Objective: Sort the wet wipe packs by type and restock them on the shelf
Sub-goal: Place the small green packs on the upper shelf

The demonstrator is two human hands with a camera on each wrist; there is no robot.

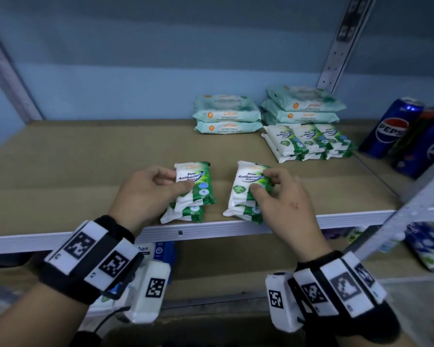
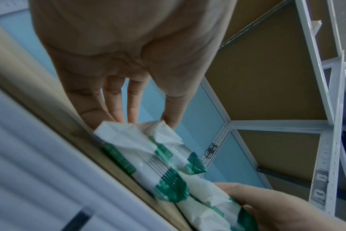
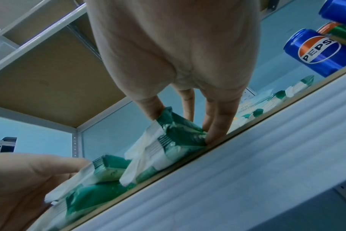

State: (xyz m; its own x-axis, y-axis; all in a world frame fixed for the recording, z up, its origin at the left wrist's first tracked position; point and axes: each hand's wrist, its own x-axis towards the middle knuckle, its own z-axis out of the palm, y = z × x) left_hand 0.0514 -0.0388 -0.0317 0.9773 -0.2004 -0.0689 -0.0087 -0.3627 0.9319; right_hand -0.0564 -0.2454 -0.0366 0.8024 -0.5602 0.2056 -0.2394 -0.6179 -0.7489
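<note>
Your left hand pinches one pine pack, your right hand another; lower packs partly hidden; brown shelf, blue wall.

Each bare forearm wears a black wrist band with white square marker tags. A white camera box hangs under each wrist.

This looks like a shop or stockroom: a white metal shelf with perforated uprights and brown boards carries retail goods, namely stacked antibacterial wipe packs, small pine wipe packs and Pepsi cans, with more packaged products on the level below.
</note>
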